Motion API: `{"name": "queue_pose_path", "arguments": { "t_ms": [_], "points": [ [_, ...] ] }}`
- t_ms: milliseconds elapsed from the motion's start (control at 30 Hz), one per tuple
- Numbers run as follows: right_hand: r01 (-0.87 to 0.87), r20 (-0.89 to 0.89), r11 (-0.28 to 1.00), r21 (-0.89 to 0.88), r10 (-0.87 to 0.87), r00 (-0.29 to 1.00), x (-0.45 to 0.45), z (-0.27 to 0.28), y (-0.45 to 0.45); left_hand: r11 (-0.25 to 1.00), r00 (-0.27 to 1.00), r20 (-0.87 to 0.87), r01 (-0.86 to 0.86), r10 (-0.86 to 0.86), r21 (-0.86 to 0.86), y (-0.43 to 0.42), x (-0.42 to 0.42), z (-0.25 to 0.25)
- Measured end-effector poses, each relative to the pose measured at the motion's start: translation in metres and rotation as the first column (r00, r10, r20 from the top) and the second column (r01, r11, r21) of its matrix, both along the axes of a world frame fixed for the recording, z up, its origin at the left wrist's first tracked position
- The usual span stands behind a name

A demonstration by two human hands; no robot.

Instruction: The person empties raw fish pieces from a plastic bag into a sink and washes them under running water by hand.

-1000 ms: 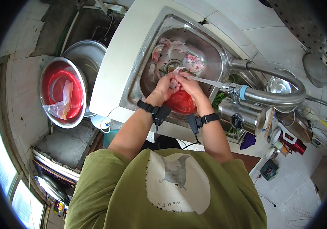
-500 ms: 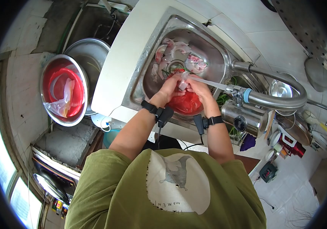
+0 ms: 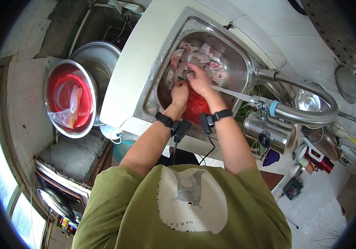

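Inside the metal sink [image 3: 240, 54], my left hand [image 3: 179, 93] has its fingers closed near the drain, on something I cannot make out. My right hand [image 3: 199, 79] reaches across just beside it, fingers partly spread above the drain, nothing visible in them. Pale pieces of raw flesh with pink patches [image 3: 205, 56] lie beyond my hands. A red plastic bag or bowl [image 3: 196, 108] sits beneath my wrists at the near side. A stream of water [image 3: 232, 93] runs from the faucet [image 3: 261, 103] toward my right hand.
At the left, a metal basin [image 3: 49, 120] holds a red bowl [image 3: 87, 95] with a plastic bag in it, overlapping a larger metal basin [image 3: 109, 54]. A steel cylinder [image 3: 269, 132] and greens [image 3: 244, 110] are right of the sink. A strainer [image 3: 349, 85] hangs at the upper right.
My hands have parted; the right moved up and left over the drain. The pale piece they held together has left them, and another pale piece now shows at the far side of the sink.
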State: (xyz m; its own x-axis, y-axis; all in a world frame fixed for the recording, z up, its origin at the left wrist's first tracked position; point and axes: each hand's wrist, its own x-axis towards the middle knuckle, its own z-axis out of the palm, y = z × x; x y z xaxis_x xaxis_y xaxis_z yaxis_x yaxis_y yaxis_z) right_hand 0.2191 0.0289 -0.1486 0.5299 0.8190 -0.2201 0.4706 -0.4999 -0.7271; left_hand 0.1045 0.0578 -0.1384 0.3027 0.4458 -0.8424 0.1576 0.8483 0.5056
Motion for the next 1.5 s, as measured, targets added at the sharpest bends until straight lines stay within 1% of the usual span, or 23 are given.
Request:
{"name": "queue_pose_path", "arguments": {
  "t_ms": [67,100,167,200,267,333,367,433,567,600,633,667,833,900,967,1067,1133,1167,1233,1300,1367,1467,1500],
  "points": [
    [-0.097,0.174,0.975,-0.2,0.132,0.976,-0.017,0.01,0.015,0.998,0.998,-0.012,-0.057,0.058,0.022,-0.001,-0.001,-0.01],
    [-0.097,0.172,0.976,-0.197,0.132,0.976,-0.016,0.008,0.021,0.996,0.996,0.019,-0.084,0.085,-0.017,-0.001,-0.002,-0.017],
    [-0.018,0.269,0.924,-0.381,0.13,0.954,-0.014,0.005,0.034,0.992,0.993,0.045,-0.111,0.113,-0.057,-0.003,-0.003,-0.03],
    [-0.02,0.265,0.924,-0.383,0.131,0.955,-0.012,0.005,0.034,0.993,0.993,0.078,-0.085,0.091,-0.082,-0.001,-0.003,-0.023],
    [-0.098,0.256,0.944,-0.314,0.183,0.949,-0.002,0.01,0.029,0.992,0.991,0.113,-0.06,0.073,-0.112,0.0,-0.002,-0.007],
    [-0.082,0.269,0.95,-0.3,0.167,0.948,0.002,0.026,0.02,0.985,0.977,0.203,-0.037,0.072,-0.17,0.006,0.0,0.008],
    [-0.038,0.274,0.966,-0.255,0.109,0.956,0.004,0.031,0.014,0.985,0.976,0.205,-0.042,0.076,-0.17,0.009,0.002,0.013],
    [0.012,0.274,0.977,-0.212,0.048,0.961,0.001,0.041,-0.001,0.973,0.892,0.418,-0.09,0.173,-0.212,0.008,0.002,0.017],
    [0.093,0.328,0.995,-0.028,-0.079,0.941,-0.011,0.065,-0.031,0.947,0.866,0.447,-0.087,0.226,-0.31,0.001,0.004,0.01],
    [0.095,0.329,0.995,-0.026,-0.081,0.941,-0.015,0.068,-0.037,0.946,0.861,0.455,-0.085,0.228,-0.314,0.0,0.004,0.009],
    [0.111,0.247,0.992,-0.058,-0.094,0.964,-0.018,0.071,-0.043,0.945,0.856,0.463,-0.082,0.23,-0.316,-0.001,0.004,0.007],
    [0.126,0.164,0.988,-0.093,-0.11,0.98,-0.018,0.073,-0.047,0.945,0.856,0.464,-0.078,0.227,-0.317,-0.001,0.004,0.005],
    [0.232,0.011,0.967,-0.109,-0.232,0.973,-0.012,0.087,-0.058,0.984,0.9,0.434,0.041,0.04,-0.176,-0.002,0.006,0.021],
    [0.25,-0.039,0.96,-0.123,-0.257,0.966,-0.007,0.088,-0.059,0.98,0.893,0.449,0.05,0.042,-0.191,-0.002,0.006,0.019],
    [0.113,0.09,0.989,-0.093,-0.104,0.99,-0.001,0.071,-0.067,0.976,0.885,0.463,0.061,0.044,-0.21,-0.003,0.006,0.019],
    [0.146,0.102,0.982,-0.12,-0.134,0.986,-0.004,0.089,-0.065,0.976,0.899,0.436,0.053,0.046,-0.212,-0.003,0.007,0.022],
    [0.152,0.108,0.981,-0.122,-0.139,0.984,-0.007,0.088,-0.07,0.939,0.869,0.458,-0.022,0.188,-0.344,-0.002,0.006,0.017],
    [0.158,0.113,0.98,-0.122,-0.144,0.983,-0.007,0.088,-0.072,0.939,0.867,0.46,-0.024,0.19,-0.344,-0.003,0.008,0.015],
    [0.131,0.157,0.987,-0.096,-0.115,0.981,-0.012,0.088,-0.075,0.982,0.877,0.473,0.15,-0.08,-0.112,-0.006,0.006,0.01],
    [0.107,0.201,0.992,-0.072,-0.091,0.975,-0.017,0.085,-0.081,0.985,0.904,0.425,0.109,-0.043,-0.132,-0.006,0.005,0.009],
    [0.1,0.303,0.993,0.055,-0.112,0.946,-0.018,0.075,-0.09,0.986,0.925,0.379,0.071,-0.008,-0.151,-0.004,0.005,0.016],
    [0.09,0.289,0.991,0.1,-0.115,0.95,-0.02,0.076,-0.097,0.975,0.951,0.308,0.071,-0.002,-0.212,-0.001,0.004,0.018],
    [0.089,0.289,0.991,0.1,-0.115,0.95,-0.021,0.081,-0.098,0.971,0.966,0.254,0.015,0.048,-0.24,0.0,0.002,0.015]
  ]
}}
